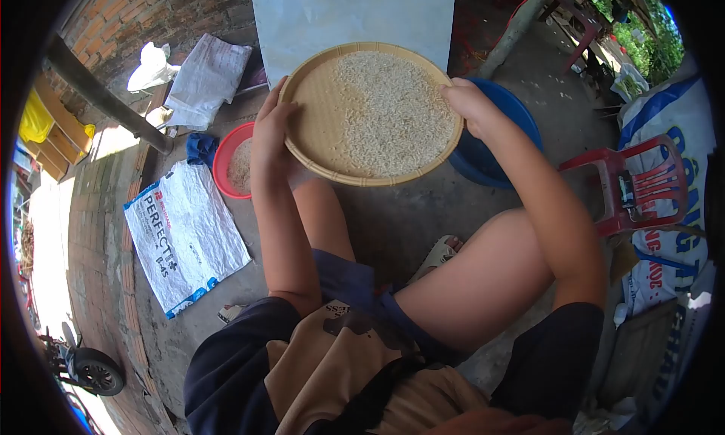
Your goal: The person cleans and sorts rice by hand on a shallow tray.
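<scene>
A round woven winnowing basket (313, 144) is held up in front of me, above my knees. Pale grains that look like rice (396, 110) lie spread over its middle and right side, while its left part shows bare weave. My left hand (273, 118) grips the left rim, thumb over the edge. On the opposite rim, my right hand (467, 106) is closed around the edge. Below and to the left stands a red basin (220, 167) with more grain in it. A blue basin (521, 125) is behind my right hand, partly hidden by the basket and forearm.
A white printed sack (185, 242) lies flat on the floor at left, near a dark blue cloth (202, 149). A red plastic chair (615, 182) and large printed sacks (664, 276) stand at right. A pale board (351, 16) rises behind the basket.
</scene>
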Available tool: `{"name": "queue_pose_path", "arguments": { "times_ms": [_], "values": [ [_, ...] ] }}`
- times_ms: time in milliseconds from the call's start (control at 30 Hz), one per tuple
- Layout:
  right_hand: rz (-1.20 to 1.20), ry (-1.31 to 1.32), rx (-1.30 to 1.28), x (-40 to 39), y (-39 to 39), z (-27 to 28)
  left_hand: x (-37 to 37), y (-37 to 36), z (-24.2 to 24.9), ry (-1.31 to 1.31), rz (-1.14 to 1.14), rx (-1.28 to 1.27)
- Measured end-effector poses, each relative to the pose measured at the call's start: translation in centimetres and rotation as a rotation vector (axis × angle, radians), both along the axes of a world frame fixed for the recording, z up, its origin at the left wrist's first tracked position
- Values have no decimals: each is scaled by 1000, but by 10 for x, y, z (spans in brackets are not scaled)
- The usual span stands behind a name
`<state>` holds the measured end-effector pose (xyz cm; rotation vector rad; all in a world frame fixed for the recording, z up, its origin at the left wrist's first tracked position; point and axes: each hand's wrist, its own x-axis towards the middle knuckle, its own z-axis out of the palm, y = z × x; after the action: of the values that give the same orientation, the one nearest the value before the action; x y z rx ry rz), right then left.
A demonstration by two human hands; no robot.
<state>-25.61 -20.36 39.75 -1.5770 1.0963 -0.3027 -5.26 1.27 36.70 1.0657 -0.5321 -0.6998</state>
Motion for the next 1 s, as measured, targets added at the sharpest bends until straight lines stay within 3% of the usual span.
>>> {"name": "queue_pose_path", "arguments": {
  "times_ms": [33,100,167,233,367,433,567,633,667,767,1000],
  "values": [
    [43,-35,-84,4,12,0,17,8,-3,67,-77,-17],
    [51,-39,-4,7,46,21,27,19,-6,82,-99,-30],
    [26,-49,-56,5,20,-5,14,13,-4,65,-112,-32],
    [13,21,-75,1,-7,-11,-5,-7,-6,3,14,-12],
    [-6,34,211,-9,-4,18,-35,-19,3,-52,38,115],
    [11,-22,59,-3,-7,-4,-6,-5,0,8,29,4],
    [79,-37,22,8,34,10,31,22,-5,159,-136,-109],
    [21,-85,-73,7,5,-13,11,10,2,77,-52,-62],
    [32,-7,-42,3,-10,-13,4,-1,-6,-109,42,12],
    [-13,79,173,-8,-27,0,-45,-23,2,-98,87,130],
    [14,-180,-133,11,20,4,21,19,0,102,-86,-70]
  ]
}}
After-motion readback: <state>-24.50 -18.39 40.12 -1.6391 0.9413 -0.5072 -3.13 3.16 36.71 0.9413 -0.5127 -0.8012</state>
